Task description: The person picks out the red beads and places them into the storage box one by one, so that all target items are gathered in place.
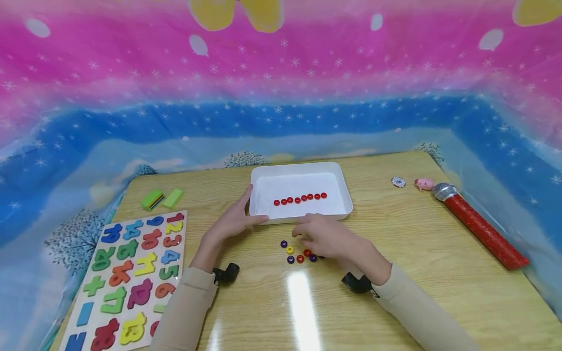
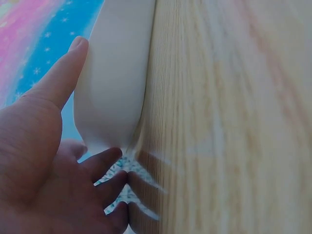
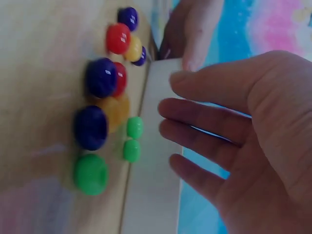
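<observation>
A white tray (image 1: 291, 183) sits on the table, with several red beads (image 1: 304, 198) in a row across its floor. My left hand (image 1: 230, 222) rests at the tray's near left corner, its thumb straight along the front wall and its fingers beside the left wall. Just in front of the tray hovers my right hand (image 1: 331, 236), fingers loosely bent with nothing between them. Below it lie loose beads, among them a yellow bead (image 1: 290, 250), a red bead (image 1: 300, 259) and a purple bead (image 1: 291, 260). The right wrist view also shows a green bead (image 3: 91, 174), which the hand hides from the head view.
A number puzzle board (image 1: 180, 263) lies at the left, partly under the left sleeve. Behind it are green blocks (image 1: 152, 199). On the right are a poker chip (image 1: 398, 182), a small pink pig (image 1: 424, 184) and a red microphone (image 1: 483, 226). A printed cloth borders the table.
</observation>
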A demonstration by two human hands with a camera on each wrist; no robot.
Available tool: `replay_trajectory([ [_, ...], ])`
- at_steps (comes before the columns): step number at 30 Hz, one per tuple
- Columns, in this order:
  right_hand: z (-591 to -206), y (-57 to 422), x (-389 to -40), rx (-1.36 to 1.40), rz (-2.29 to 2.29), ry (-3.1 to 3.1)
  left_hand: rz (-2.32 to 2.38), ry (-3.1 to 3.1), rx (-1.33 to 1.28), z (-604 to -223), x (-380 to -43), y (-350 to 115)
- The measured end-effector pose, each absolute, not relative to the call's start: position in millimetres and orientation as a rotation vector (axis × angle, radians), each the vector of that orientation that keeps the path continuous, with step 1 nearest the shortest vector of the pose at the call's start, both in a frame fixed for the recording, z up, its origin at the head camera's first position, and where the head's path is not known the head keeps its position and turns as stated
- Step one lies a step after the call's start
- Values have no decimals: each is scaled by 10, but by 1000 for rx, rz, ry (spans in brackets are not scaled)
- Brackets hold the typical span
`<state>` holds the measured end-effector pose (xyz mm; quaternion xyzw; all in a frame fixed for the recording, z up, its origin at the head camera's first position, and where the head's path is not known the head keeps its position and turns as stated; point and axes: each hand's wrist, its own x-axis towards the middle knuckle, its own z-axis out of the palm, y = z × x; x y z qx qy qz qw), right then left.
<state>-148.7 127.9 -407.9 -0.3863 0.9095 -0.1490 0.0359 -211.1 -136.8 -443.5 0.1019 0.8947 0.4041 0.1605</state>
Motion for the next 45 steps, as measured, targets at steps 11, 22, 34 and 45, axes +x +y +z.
replay_trajectory([
  [11,-4194,1369,-1412,-1203,-429,2727,1175,2551,278,-4444,-2141,-1373],
  [22,-4244,1360,-1425,-1250,-388,2771,1162,2546,296,-4447,-2133,-1364],
  [34,-4325,1300,-1443,-1287,-271,2838,1165,2547,299,-4403,-2098,-1371],
  [45,-4129,1266,-1529,-1226,-373,2868,1180,2543,294,-4417,-2111,-1363],
])
